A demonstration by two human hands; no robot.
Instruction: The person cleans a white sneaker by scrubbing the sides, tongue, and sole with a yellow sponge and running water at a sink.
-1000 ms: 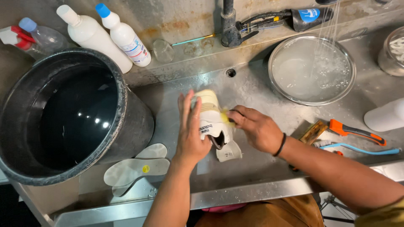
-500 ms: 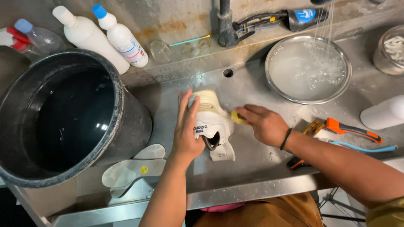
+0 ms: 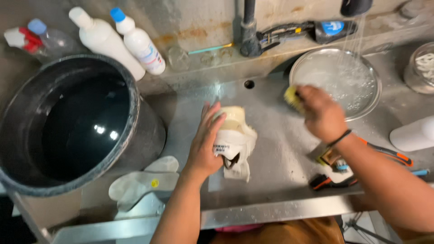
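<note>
So the left hand (image 3: pixel 205 144) is clamped flat over the side of a cream-white sneaker (image 3: pixel 235 140) lying on the wet stainless steel sink deck (image 3: pixel 275 190). Fingers are spread and pressing it down, thumb side toward the big black round tub (image 3: pixel 77 122). The shoe's long axis runs roughly away from the person, one end pointing at the back wall, the floppy tongue end hanging toward the front lip.

The right hand (image 3: pixel 321 113) is well off to the right of the shoe, curled closed around a small yellow scrubbing thing (image 3: pixel 293 98), probably a brush or sponge, though it's too blurred to be sure. It sits right at the rim of the round metal basin (image 3: pixel 337 81), which has water streaming into it. So the shoe lies down and to the left of that hand, with bare wet steel between them and nothing in the way.

Room-wise: the tub crowds the left side, and two pale insoles (image 3: pixel 144 180) lie near the front edge just left of the left forearm. An orange-handled tool (image 3: pixel 384 151) and some clutter sit under the right forearm. The white bottles (image 3: pixel 122 43) stand along the back ledge, well clear.
</note>
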